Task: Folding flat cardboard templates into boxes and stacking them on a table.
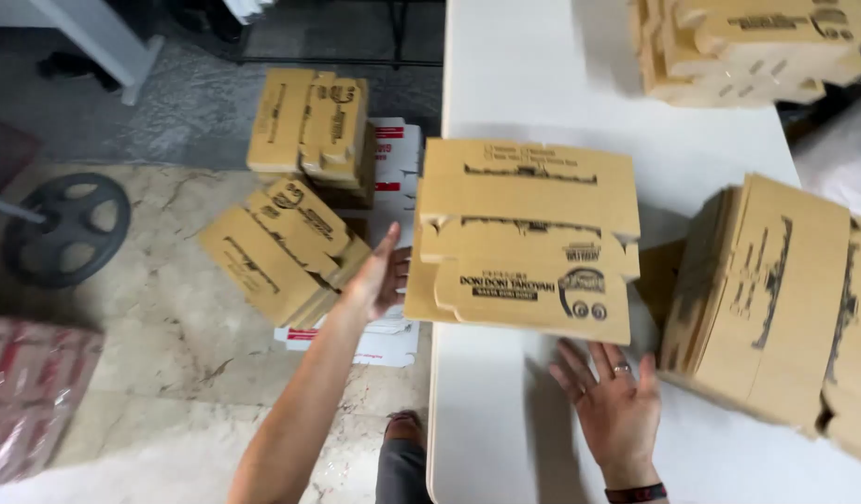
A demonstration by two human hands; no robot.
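- White table (pixel 543 75) runs away from both hands and takes up the whole right half of the view; its left edge drops off right between them.
- Marble-looking floor (pixel 150 336) sits left of the left hand, going to darker grey further out.
- Big upright bundle of flat brown cartons (pixel 776 299) stands on the table just right of the right hand.
- Flat brown carton (pixel 524 243) is up in front, between and above the hands, a bit blurry.
- More brown carton stacks (pixel 295 196) sit on the floor beyond the left hand, on top of white flat boxes (pixel 393 336).
- Another pile (pixel 748 47) lies far across the table.
- Black wheel-shaped thing (pixel 66 229) lies far left.
- Left hand (pixel 379 280) is open, fingers up against the carton's left edge.
- Right hand (pixel 617 401) is spread flat under the carton, palm down, not gripping anything; can't tell if it touches.
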